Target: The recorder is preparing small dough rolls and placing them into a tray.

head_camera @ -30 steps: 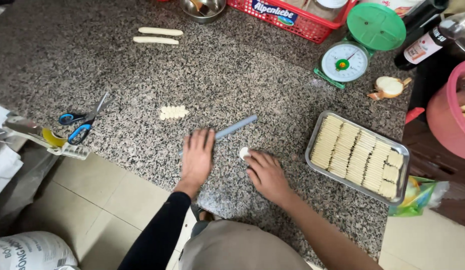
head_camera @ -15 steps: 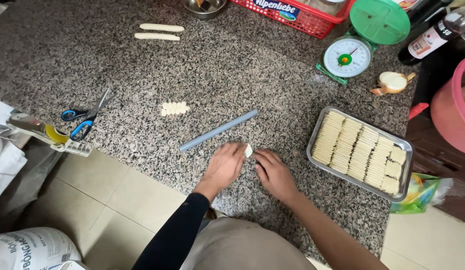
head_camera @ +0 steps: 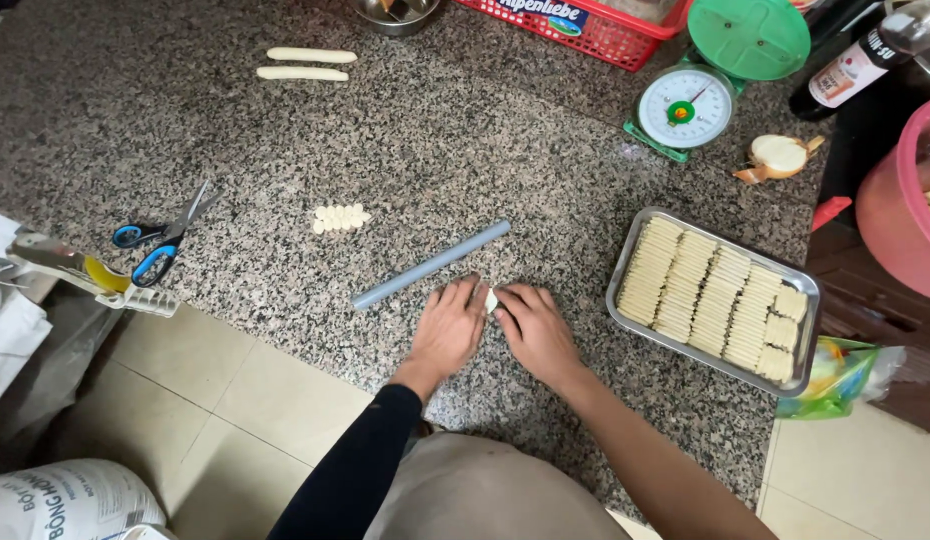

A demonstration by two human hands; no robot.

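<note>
While both hands rest low on the speckled granite counter (head_camera: 185,130), a small pale piece of dough (head_camera: 492,300) sits between them, pinched at their fingertips. The left hand (head_camera: 447,330) lies palm down with its fingers stretched forward and close together, its inner fingertips touching the dough; a black sleeve covers that forearm. The right hand (head_camera: 535,332) is likewise flat and loosely spread, bare-armed, its thumb and first finger meeting the dough from the other side. Neither hand is curled into a fist; each is mostly open, with only the tips closing on the piece.

Just beyond the left fingertips lies a grey plastic pipe (head_camera: 431,264), set diagonally on the stone and apart from the hands. Farther left is a little cluster of cut dough pieces (head_camera: 339,217), and beyond that blue-handled scissors (head_camera: 160,240) near the counter edge. 2 long dough rolls (head_camera: 305,63) lie side by side at the far end. To the right of the hands stands a metal tray (head_camera: 625,268) packed with rows of flat pale strips. Behind it are a green kitchen scale (head_camera: 685,105), half an onion (head_camera: 778,155) and a red basket (head_camera: 585,35).
</note>
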